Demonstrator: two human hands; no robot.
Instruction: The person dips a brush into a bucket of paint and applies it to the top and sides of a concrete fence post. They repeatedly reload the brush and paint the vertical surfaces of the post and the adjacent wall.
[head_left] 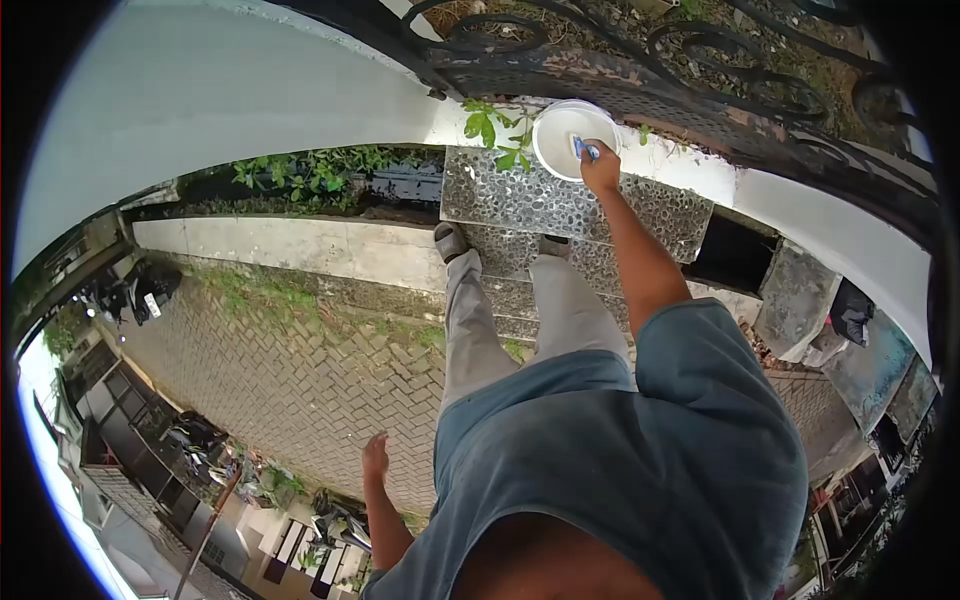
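Observation:
My right hand reaches out over a round white bucket on the pebbled slab. Its fingers are closed around a small blue-and-white item, perhaps a packet, though its exact kind is too small to tell. The item is above or inside the bucket's mouth; whether it touches the bucket cannot be seen. Well away, my left hand hangs beside my body over the brick paving, its fingers loosely extended and holding nothing.
My sandalled feet stand on the pebbled slab. Behind the bucket runs a low white wall with a black iron fence. Dark drain openings lie on both sides. A leafy plant grows beside the bucket.

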